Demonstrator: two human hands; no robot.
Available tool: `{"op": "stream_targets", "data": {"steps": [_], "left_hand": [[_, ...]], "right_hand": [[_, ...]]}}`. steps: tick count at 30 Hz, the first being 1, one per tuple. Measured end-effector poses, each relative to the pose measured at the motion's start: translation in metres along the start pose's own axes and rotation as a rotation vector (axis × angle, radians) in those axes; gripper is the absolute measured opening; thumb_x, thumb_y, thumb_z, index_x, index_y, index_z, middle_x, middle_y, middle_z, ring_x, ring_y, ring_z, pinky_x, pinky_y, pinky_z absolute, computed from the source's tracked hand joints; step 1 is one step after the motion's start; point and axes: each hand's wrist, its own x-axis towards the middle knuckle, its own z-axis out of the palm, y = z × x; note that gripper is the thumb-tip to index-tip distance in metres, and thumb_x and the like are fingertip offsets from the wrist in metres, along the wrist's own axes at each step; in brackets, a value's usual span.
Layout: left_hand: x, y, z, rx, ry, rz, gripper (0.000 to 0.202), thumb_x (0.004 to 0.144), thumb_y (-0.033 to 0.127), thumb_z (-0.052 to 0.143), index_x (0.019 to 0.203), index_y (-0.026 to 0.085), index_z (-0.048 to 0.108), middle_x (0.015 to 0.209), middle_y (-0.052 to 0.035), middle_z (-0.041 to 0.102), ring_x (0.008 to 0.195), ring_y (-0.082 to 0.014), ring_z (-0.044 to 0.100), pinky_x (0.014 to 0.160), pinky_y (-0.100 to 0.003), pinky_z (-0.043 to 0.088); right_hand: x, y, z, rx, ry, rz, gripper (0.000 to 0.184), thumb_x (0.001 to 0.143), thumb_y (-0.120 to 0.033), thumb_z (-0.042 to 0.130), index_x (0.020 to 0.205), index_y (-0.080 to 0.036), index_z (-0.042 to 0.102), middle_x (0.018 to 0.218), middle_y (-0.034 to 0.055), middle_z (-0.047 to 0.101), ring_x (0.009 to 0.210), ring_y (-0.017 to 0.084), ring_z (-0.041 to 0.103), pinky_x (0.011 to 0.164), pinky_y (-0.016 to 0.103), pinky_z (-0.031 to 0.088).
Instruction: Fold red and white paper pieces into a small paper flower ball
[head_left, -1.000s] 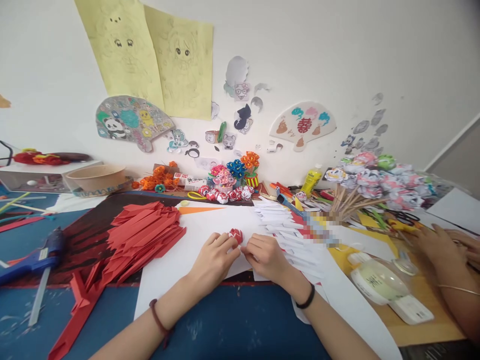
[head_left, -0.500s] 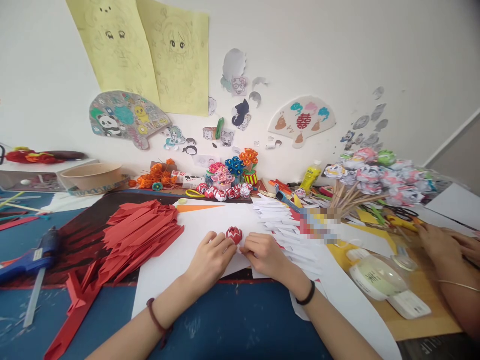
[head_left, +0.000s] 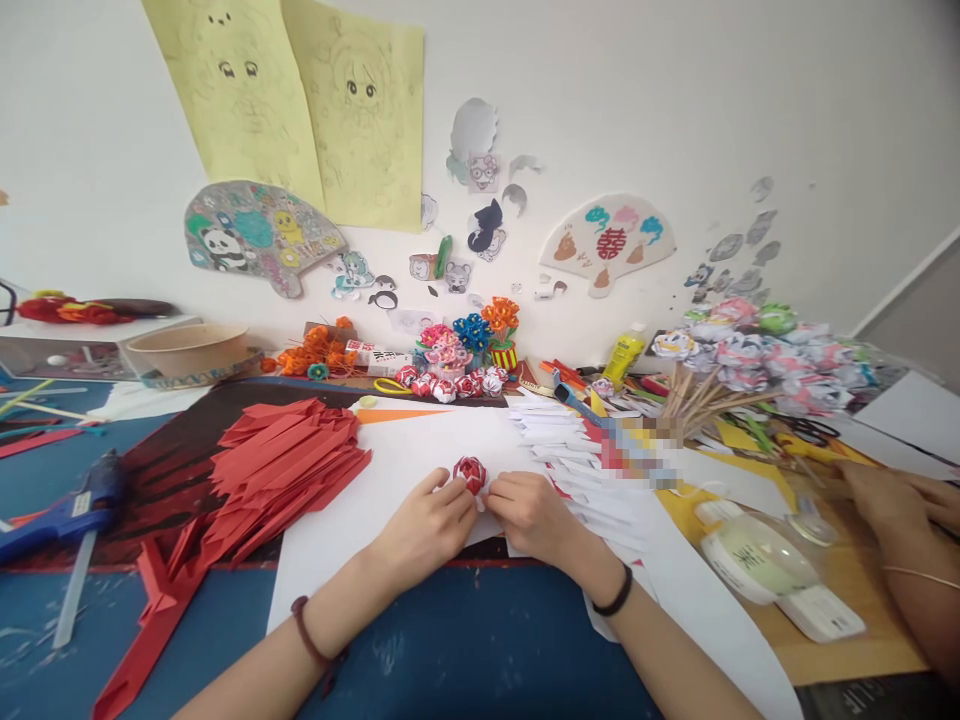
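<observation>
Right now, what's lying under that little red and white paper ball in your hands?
A white paper sheet lies under the paper ball, over the blue table. The left hand and right hand hide the spot directly beneath it.

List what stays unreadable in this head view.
- Underside of the small red-and-white folded paper ball: hidden by the left hand and right hand.
- Patch beside the stack of white folded paper strips: blurred out.
- Co-worker's hand: cut off by the right edge.
</observation>
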Motion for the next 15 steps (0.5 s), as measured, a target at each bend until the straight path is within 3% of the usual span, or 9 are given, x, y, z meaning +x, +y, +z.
{"op": "stream_targets", "data": {"steps": [5,10,15], "left_hand": [[0.0009,-0.0007,-0.0021,-0.115,-0.047,-0.062,0.025,0.097,0.009,0.043,0.076,0.017,0.053,0.076,-0.0036,0.057,0.075,-0.0195,0.046,0.071,-0.036,0.031],[-0.0005,0.0008,-0.0023,-0.151,-0.035,-0.218,0.017,0.096,0.013,0.047,0.085,0.019,0.058,0.088,-0.0051,0.062,0.079,-0.0201,0.046,0.072,-0.037,0.030],[-0.0024,0.0007,0.0019,-0.152,-0.012,-0.192,0.017,0.098,0.013,0.046,0.089,0.019,0.060,0.090,-0.0047,0.063,0.080,-0.0196,0.045,0.074,-0.037,0.031]], "right_hand": [[0.0023,-0.0001,-0.0011,0.051,-0.027,-0.021,0.035,0.089,-0.003,0.036,0.062,-0.019,0.052,0.062,0.0025,0.052,0.057,0.016,0.040,0.054,0.030,0.029],[0.0033,0.0013,-0.0022,0.112,-0.015,0.074,0.034,0.090,-0.003,0.039,0.065,-0.019,0.054,0.064,0.0020,0.054,0.058,0.016,0.043,0.055,0.029,0.031],[0.0030,0.0013,-0.0036,0.167,0.040,0.172,0.029,0.093,-0.008,0.045,0.071,-0.018,0.062,0.066,0.0025,0.061,0.062,0.016,0.051,0.059,0.028,0.036]]}}
